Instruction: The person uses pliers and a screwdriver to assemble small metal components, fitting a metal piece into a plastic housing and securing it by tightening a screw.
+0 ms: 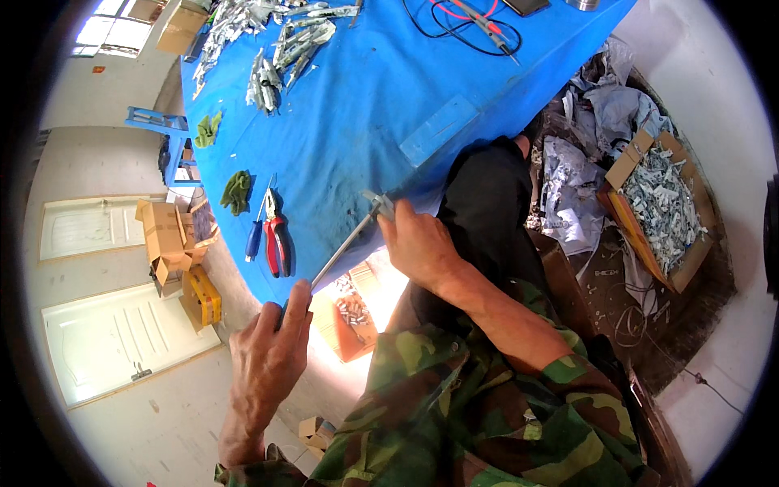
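My left hand (268,353) is wrapped round the dark handle of what looks like a long screwdriver (337,257). Its thin metal shaft slants up and right across the table's near edge. Between the fingers of my right hand (426,252) is a small grey-white strip-like piece (381,203), and the tip of the shaft meets it. On the blue cloth to the left lie red-and-black pliers (276,235) and a small screwdriver (256,231) with a blue handle. My right fingers partly cover the piece.
Loose grey-white strips (300,40) are heaped on the blue-covered table (357,97). Dark green cloths (236,192) lie near its left edge, test leads (487,28) at the far right. An open carton (669,219) of similar pieces stands right; another box (353,316) sits below the table edge.
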